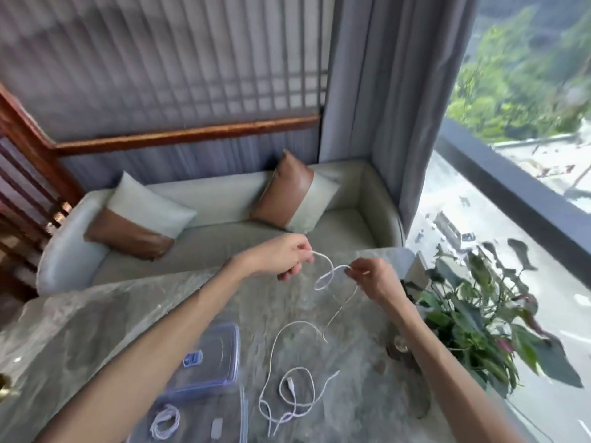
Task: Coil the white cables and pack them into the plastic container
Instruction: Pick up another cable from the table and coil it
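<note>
Above the marble table, my left hand point(286, 255) pinches one end of a white cable point(331, 276). My right hand point(371, 278) pinches the same cable a little further along, and a small loop hangs between the two hands. The rest of that cable trails down to the tabletop. More loose white cable point(292, 391) lies tangled on the table nearer to me. The clear plastic container point(198, 423) sits at the bottom edge, partly behind my left forearm, with a coiled white cable point(164, 422) inside it.
A clear lid with a blue label point(211, 359) lies just beyond the container. A potted plant point(479, 321) stands at the table's right edge by the window. A sofa with two cushions point(224, 215) runs behind the table.
</note>
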The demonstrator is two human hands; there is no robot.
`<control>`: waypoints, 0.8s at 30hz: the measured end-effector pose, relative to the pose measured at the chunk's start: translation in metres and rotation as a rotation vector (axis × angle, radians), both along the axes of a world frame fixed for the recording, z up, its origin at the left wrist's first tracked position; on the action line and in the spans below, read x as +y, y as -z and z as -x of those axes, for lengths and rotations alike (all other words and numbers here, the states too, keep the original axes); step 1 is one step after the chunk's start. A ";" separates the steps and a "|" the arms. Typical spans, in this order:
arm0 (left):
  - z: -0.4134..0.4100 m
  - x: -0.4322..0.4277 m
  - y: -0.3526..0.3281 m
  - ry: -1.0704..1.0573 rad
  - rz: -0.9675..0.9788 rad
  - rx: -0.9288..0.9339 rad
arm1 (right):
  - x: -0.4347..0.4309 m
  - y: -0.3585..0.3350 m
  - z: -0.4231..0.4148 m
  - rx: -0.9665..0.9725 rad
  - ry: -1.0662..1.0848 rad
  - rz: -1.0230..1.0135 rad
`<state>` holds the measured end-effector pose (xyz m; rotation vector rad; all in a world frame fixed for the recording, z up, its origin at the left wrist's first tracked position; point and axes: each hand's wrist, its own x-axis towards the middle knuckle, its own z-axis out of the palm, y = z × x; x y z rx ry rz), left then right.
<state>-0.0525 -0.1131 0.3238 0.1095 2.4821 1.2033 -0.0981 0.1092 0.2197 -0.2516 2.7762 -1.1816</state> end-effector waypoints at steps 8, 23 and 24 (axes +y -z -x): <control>-0.032 -0.019 -0.163 0.029 -0.552 0.054 | 0.003 -0.094 0.046 0.097 0.005 0.037; -0.035 0.033 -0.262 0.406 -0.879 0.078 | -0.018 -0.349 -0.021 0.566 -0.272 0.789; -0.038 0.036 -0.265 0.479 -0.923 0.069 | -0.021 -0.354 -0.022 0.590 -0.289 0.734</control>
